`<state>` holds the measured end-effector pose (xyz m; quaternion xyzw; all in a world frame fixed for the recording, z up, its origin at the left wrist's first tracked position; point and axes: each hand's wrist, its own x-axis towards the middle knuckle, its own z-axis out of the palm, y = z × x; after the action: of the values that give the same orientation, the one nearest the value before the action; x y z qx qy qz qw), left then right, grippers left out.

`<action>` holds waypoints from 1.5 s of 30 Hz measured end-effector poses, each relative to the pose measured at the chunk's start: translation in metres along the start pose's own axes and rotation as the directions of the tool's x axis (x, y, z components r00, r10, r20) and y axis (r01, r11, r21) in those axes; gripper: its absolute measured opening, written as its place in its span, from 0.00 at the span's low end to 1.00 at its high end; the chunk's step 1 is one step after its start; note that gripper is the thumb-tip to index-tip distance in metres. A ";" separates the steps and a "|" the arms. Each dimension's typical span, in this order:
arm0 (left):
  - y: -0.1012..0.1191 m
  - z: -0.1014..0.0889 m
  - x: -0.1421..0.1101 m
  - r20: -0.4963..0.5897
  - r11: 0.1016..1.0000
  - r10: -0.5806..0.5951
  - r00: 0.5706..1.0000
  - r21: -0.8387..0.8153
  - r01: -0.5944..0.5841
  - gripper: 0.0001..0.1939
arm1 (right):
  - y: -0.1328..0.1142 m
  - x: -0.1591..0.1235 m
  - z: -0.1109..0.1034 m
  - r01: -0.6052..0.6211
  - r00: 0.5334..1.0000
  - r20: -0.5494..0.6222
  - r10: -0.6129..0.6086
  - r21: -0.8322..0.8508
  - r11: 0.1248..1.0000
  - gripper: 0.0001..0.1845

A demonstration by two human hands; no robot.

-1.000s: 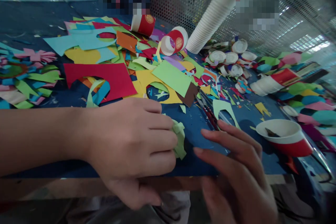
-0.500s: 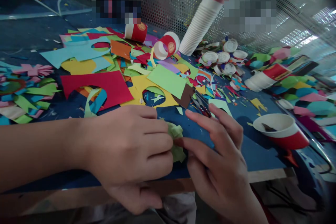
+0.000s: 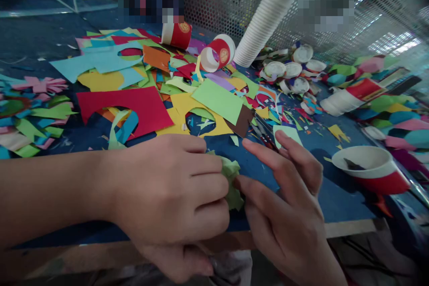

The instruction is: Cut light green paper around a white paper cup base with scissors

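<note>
Under my left hand [image 3: 177, 187] lies a light green paper piece [image 3: 233, 194] with a snipped, ragged edge, near the front edge of the table. The fingers of that hand are curled down over it and hide most of it. My right hand [image 3: 284, 205] comes in from the right, thumb and index finger pinched at the paper's right edge, the other fingers lifted. Beyond the hands are a red sheet [image 3: 150, 109] and a yellow sheet [image 3: 179, 103], both with round cut-outs, and a plain green sheet [image 3: 219, 100].
A red and white paper cup [image 3: 375, 178] stands at the right. Farther back are a tall cup stack [image 3: 264, 22], a tipped cup [image 3: 221, 51], paper scraps and thin-handled tools [image 3: 263, 132]. Fringed paper pieces [image 3: 33, 116] lie at the left. The wooden table edge [image 3: 83, 254] runs in front.
My right hand has moved left, from apart with spread fingers to a pinch at the green paper's edge. My left hand has stayed over the paper. The view has shifted slightly.
</note>
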<state>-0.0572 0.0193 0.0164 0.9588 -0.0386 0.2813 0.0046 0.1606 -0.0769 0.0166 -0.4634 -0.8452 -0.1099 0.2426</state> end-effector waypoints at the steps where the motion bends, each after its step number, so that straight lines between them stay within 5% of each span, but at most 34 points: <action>1: 0.000 0.000 0.000 0.003 1.000 -0.001 1.000 -0.003 0.001 0.18 | 0.000 0.000 0.000 0.000 1.000 0.003 0.000 0.007 1.000 0.10; 18: -0.001 -0.001 -0.001 0.012 1.000 0.002 1.000 0.031 -0.002 0.19 | 0.005 -0.002 -0.006 -0.086 0.995 0.062 0.077 0.145 0.986 0.15; 27: -0.004 0.008 -0.006 -0.068 0.999 0.038 0.997 0.033 -0.036 0.21 | 0.003 -0.005 -0.002 -0.031 0.999 -0.040 0.034 0.070 0.997 0.13; 38: 0.000 -0.001 -0.002 -0.016 0.998 0.037 0.999 0.043 -0.036 0.20 | -0.002 -0.010 0.000 -0.003 0.990 -0.144 0.004 0.006 1.000 0.08; 45: -0.003 0.007 -0.007 -0.081 0.998 0.048 0.996 0.033 -0.045 0.19 | 0.004 -0.012 -0.003 -0.079 0.967 -0.230 0.114 0.155 0.985 0.14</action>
<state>-0.0590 0.0221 0.0067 0.9453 -0.0563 0.3210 -0.0154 0.1707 -0.0845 0.0129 -0.4686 -0.7922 -0.0913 0.3801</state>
